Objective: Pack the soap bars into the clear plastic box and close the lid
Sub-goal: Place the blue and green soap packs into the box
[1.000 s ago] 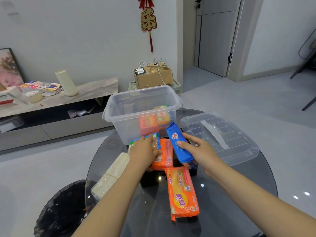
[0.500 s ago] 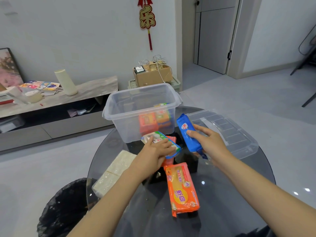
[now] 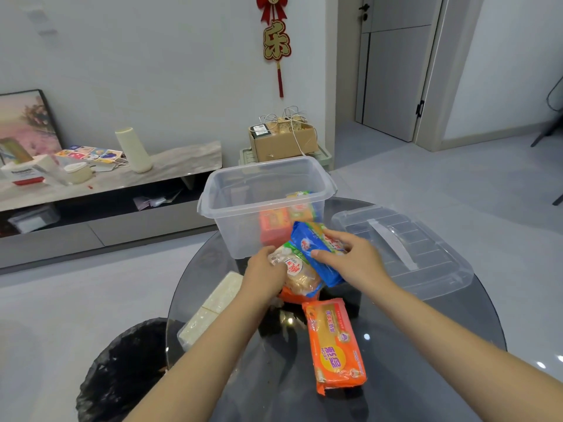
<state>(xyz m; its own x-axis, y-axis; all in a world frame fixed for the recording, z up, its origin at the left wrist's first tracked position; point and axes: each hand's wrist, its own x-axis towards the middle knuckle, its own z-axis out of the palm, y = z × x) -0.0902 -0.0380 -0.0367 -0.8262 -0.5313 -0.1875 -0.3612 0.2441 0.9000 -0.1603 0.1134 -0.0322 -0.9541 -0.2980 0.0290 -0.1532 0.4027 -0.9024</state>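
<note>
The clear plastic box (image 3: 243, 190) stands open at the far side of the round glass table, with orange soap packs (image 3: 274, 223) inside. My right hand (image 3: 353, 260) grips a blue soap bar (image 3: 316, 254), held just in front of the box. My left hand (image 3: 265, 272) holds a white and green soap pack (image 3: 294, 269) beside it, and the two packs touch. An orange soap bar (image 3: 335, 345) lies flat on the table nearer me. Another orange pack (image 3: 292, 295) peeks out under the held ones. The clear lid (image 3: 405, 248) rests on the table to the right.
Two pale unwrapped soap blocks (image 3: 213, 309) lie at the dark glass table's (image 3: 411, 376) left edge. A black-lined bin (image 3: 122, 370) stands on the floor at lower left. A low shelf with clutter and a cardboard box (image 3: 283, 141) sit behind.
Both hands have lifted their soap packs off the table and brought them together in front of the box. The blue bar has tilted and moved left toward the left hand's pack.
</note>
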